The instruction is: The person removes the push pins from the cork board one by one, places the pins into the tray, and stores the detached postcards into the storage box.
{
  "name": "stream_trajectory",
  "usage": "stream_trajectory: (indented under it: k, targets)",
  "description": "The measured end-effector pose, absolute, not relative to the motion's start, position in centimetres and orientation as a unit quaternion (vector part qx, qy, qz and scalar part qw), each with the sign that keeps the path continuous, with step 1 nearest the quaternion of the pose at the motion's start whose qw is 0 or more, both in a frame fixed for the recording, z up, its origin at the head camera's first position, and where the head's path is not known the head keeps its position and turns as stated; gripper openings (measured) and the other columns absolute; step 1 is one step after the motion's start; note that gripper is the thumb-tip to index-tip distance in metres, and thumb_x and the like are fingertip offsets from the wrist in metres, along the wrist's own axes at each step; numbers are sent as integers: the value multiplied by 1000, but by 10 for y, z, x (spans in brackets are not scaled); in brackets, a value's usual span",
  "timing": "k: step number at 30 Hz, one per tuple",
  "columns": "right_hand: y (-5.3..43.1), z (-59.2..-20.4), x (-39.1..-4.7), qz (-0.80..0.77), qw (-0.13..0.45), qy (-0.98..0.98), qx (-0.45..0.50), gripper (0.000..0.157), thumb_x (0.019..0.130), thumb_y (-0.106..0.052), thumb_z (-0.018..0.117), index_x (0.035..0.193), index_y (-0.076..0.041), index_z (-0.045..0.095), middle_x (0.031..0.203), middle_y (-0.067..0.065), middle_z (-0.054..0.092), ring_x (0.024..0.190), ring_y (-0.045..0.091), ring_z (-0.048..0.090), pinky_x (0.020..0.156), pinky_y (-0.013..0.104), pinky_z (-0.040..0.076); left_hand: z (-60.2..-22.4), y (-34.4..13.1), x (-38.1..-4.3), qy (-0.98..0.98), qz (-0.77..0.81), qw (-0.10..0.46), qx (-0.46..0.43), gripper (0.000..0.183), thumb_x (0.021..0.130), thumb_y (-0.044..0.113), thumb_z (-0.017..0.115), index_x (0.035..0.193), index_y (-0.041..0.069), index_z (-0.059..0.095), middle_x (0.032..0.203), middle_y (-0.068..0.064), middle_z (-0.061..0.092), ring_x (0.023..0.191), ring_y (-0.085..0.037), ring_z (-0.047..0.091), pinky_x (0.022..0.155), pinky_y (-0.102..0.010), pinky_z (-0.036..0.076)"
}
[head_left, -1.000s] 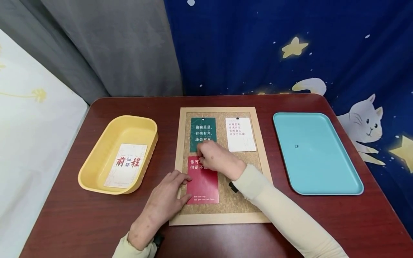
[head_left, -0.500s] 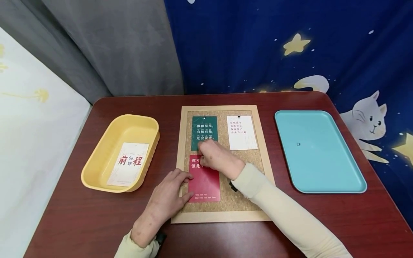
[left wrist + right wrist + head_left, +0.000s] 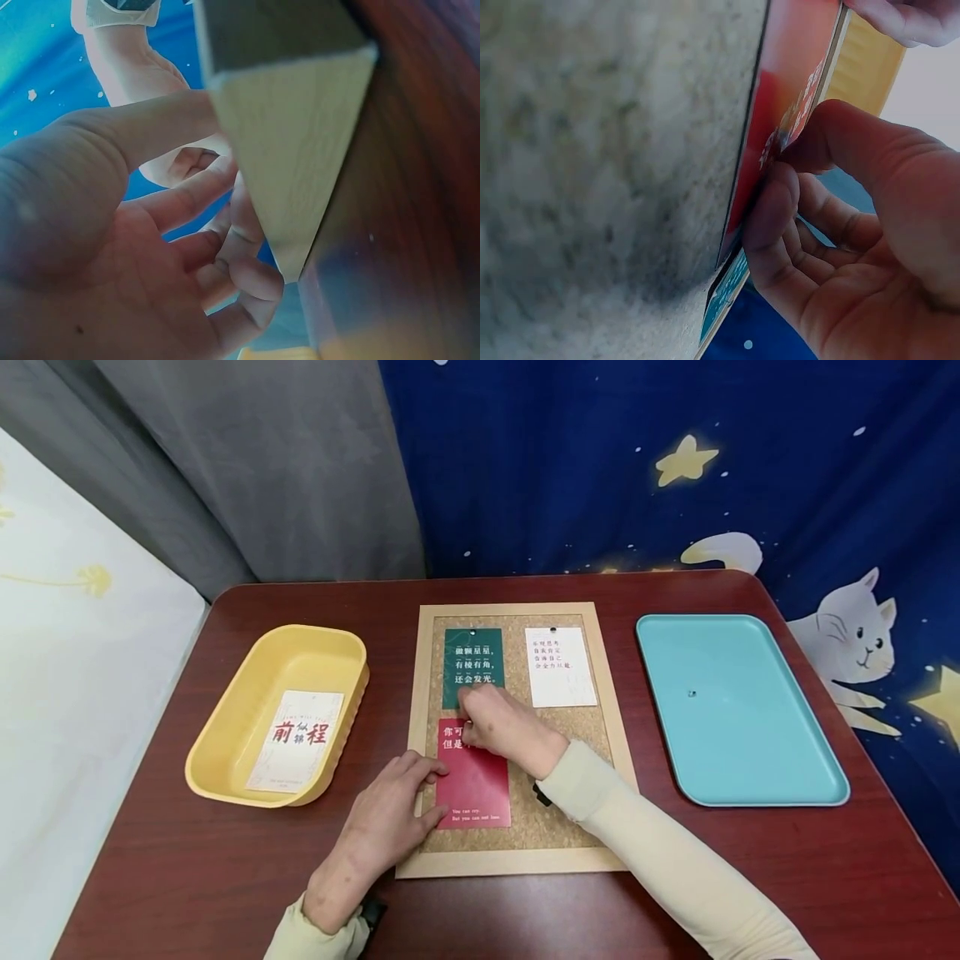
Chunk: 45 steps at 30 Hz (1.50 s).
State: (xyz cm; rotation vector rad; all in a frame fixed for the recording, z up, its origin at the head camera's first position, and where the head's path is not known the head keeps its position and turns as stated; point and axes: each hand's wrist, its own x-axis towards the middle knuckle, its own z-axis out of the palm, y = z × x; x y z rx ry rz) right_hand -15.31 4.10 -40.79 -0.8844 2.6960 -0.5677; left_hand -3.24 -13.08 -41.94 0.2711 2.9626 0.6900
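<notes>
A red card [image 3: 476, 789] with white lettering lies on the lower left of a wood-framed cork board [image 3: 558, 747]. At the card's top edge my right hand [image 3: 508, 727] pinches a small pushpin between thumb and index finger. The right wrist view shows only a tiny glint of that pushpin [image 3: 783, 139]; the fingers hide most of it. My left hand [image 3: 382, 814] rests with loosely bent fingers on the card's left edge and the frame. Just above, a green card [image 3: 474, 653] hangs from a pin, and a white card [image 3: 562, 670] is pinned at the upper right.
Left of the board stands a yellow basket [image 3: 213, 756] with a white lettered card [image 3: 296, 756] inside. To the right lies a turquoise tray [image 3: 750, 743] bearing a small dark pin [image 3: 692, 693]. All of it sits on a dark red table [image 3: 165, 860].
Both hands keep practically the same places at the red card. Only the head view shifts slightly.
</notes>
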Motion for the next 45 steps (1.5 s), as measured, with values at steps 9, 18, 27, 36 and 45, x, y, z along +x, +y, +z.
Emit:
stream_trajectory:
  k: [9, 18, 27, 36, 45]
  targets:
    - [42, -408, -154, -206, 116, 921, -311, 14, 84, -9, 75, 93, -6, 65, 85, 3, 65, 72, 11, 59, 58, 15, 49, -419, -131, -34, 969, 229, 51, 84, 44, 72, 27, 88, 111, 22, 68, 96, 7, 59, 87, -7, 51, 70, -27, 50]
    - [44, -401, -155, -217, 95, 918, -319, 9, 82, -7, 73, 88, -7, 66, 85, 2, 66, 74, 11, 59, 60, 17, 50, -419, -131, -34, 968, 229, 52, 83, 43, 73, 26, 88, 111, 22, 68, 96, 7, 59, 88, -7, 51, 70, -27, 50]
    - [47, -402, -156, -221, 80, 914, -330, 10, 82, -6, 71, 89, -8, 65, 85, 1, 65, 76, 11, 56, 64, 18, 49, -418, -131, -35, 971, 214, 60, 87, 54, 74, 30, 87, 124, 23, 68, 98, 5, 59, 87, -10, 49, 68, -28, 47]
    - [58, -393, -164, -261, 72, 914, -301, 10, 83, -4, 64, 91, -9, 62, 89, 1, 61, 78, 12, 57, 67, 20, 51, -417, -131, -38, 973, 207, 59, 90, 55, 75, 31, 86, 127, 25, 67, 103, 5, 60, 97, -12, 55, 74, -32, 53]
    - [80, -395, -167, -305, 70, 914, -258, 11, 83, -4, 62, 94, -6, 62, 89, 2, 59, 80, 13, 56, 68, 22, 51, -419, -129, -34, 971, 213, 78, 72, 58, 74, 33, 87, 128, 27, 67, 101, 7, 59, 93, -9, 51, 72, -28, 50]
